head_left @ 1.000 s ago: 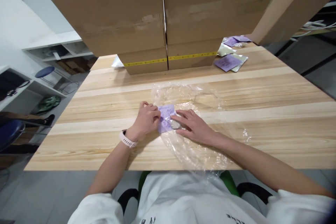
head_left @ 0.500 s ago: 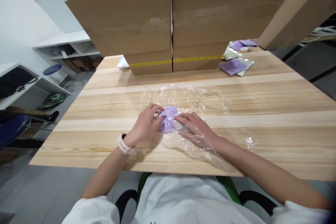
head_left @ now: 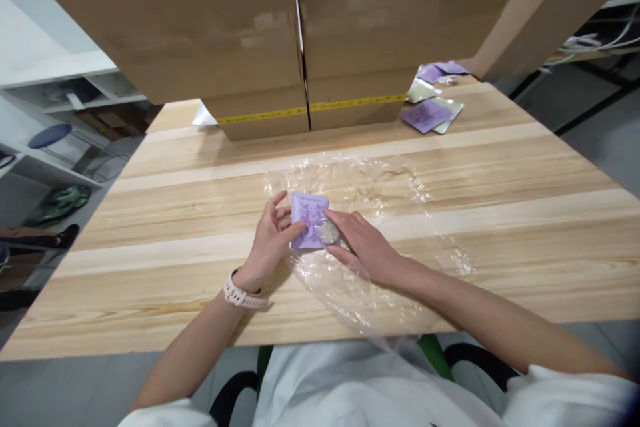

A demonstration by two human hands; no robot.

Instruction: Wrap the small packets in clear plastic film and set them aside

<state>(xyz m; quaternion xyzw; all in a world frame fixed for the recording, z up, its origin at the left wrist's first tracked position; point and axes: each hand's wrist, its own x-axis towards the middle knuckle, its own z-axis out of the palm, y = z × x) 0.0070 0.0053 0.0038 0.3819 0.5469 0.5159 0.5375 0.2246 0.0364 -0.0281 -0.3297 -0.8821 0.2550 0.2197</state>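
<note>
A flat purple printed packet [head_left: 311, 213] is tilted up over the middle of the table. My left hand [head_left: 273, 233] grips its left edge, thumb across the front and fingers behind. My right hand [head_left: 363, 243] is at the packet's right edge, thumb and forefinger around a small round grey piece [head_left: 329, 233] that looks wrapped in clear film. This piece rests against the lower right of the packet. A large crumpled clear plastic bag [head_left: 350, 300] spreads under and around both hands; whether my right hand also pinches the packet is hard to tell.
Large cardboard boxes [head_left: 240, 40] stand along the table's back, with a yellow measuring tape [head_left: 360, 102] across their lower part. More purple packets [head_left: 425, 116] and silvery ones lie at the back right. A pale corner of wrapping [head_left: 203, 115] sticks out at the back left.
The packet has been raised and turned more upright, and the round grey piece shows more plainly on it. My left fingers have shifted behind the packet. The view has swung slightly right.
</note>
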